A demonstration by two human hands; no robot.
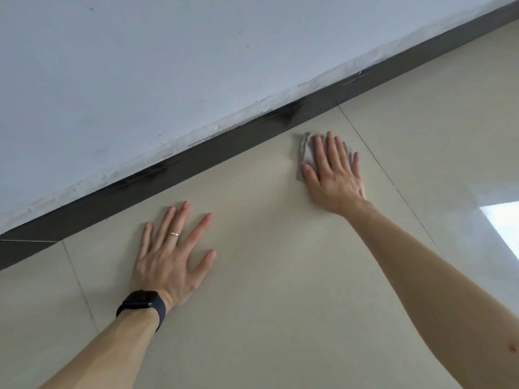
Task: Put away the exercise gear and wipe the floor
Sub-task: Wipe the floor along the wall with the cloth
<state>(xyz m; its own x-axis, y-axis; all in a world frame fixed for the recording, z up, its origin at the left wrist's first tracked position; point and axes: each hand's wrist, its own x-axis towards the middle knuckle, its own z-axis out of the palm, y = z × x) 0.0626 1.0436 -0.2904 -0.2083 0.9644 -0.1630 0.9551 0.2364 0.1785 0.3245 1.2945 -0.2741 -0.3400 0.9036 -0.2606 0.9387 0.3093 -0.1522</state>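
Head view, only view I have.

- Left hand [171, 256]: flat on the floor [266, 290], fingers spread and straight, holding nothing. Ring [173, 234] on one finger, dark watch [143, 303] at the wrist. I read it as a prop for body weight.
- Right hand [334, 175]: flat as well, fingers straight and close together, pressing a small grey cloth [306, 153] onto the tile. No finger curls round it.
- The cloth lies near the dark skirting [168, 175] under the pale wall [140, 66], with a grout line [393, 181] just to its right.
- No exercise gear in view, so I cannot tell where it is.

Risks, my judgement:
- The cloth is held by pressure alone, so a quick stroke could leave it behind or bunch it under the palm.
- A push forward may run the fingertips into the skirting.
- The tile looks smooth (glossy near the bright patch [502, 220]); if damp, the propping hand may slide.
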